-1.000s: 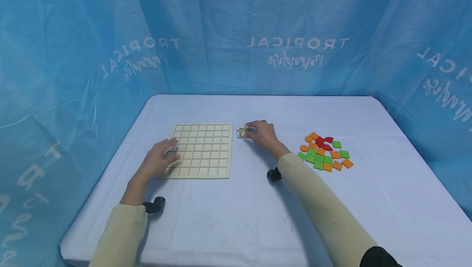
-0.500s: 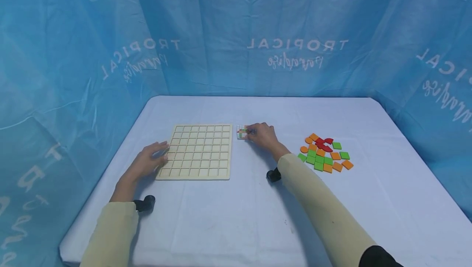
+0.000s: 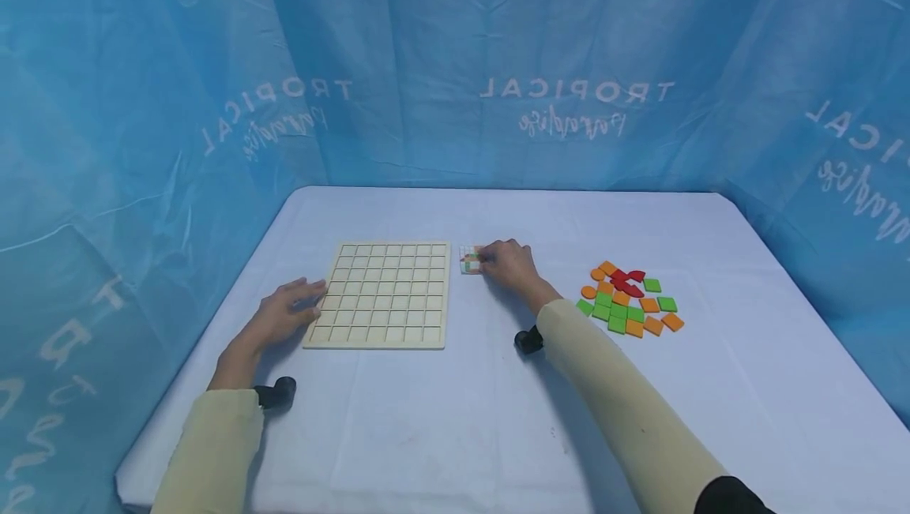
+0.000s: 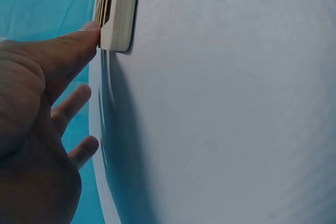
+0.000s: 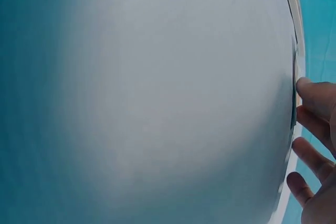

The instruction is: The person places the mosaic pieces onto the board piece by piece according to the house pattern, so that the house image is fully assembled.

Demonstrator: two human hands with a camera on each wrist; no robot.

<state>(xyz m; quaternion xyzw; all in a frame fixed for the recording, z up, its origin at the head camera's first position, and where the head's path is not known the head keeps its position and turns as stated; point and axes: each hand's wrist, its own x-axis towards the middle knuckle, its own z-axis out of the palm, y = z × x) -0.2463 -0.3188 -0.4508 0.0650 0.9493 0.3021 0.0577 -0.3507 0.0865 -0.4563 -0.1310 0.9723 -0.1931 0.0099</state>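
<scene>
A pale wooden grid board [image 3: 384,294] lies flat on the table. My left hand [image 3: 280,313] is at its left edge, fingers spread and extended. In the left wrist view, the thumb tip [image 4: 90,26] meets the board's corner [image 4: 119,22], and the other fingers reach past it. Just right of the board lies a small printed pattern card [image 3: 468,260]. The fingertips of my right hand [image 3: 509,264] rest on its right part and cover some of the print. Seen from the right wrist, the card [image 5: 294,100] is a thin edge under fairly straight fingers.
Several loose flat pieces [image 3: 618,312] lie to the right: green and orange squares, orange rounds and red leaf-like shapes. A white cloth covers the table [image 3: 426,427]. Blue printed sheeting [image 3: 441,40] stands around its back and sides.
My left hand has moved left, from over the board's left squares to its left edge. The right hand stays at the card, and the view has shifted slightly.
</scene>
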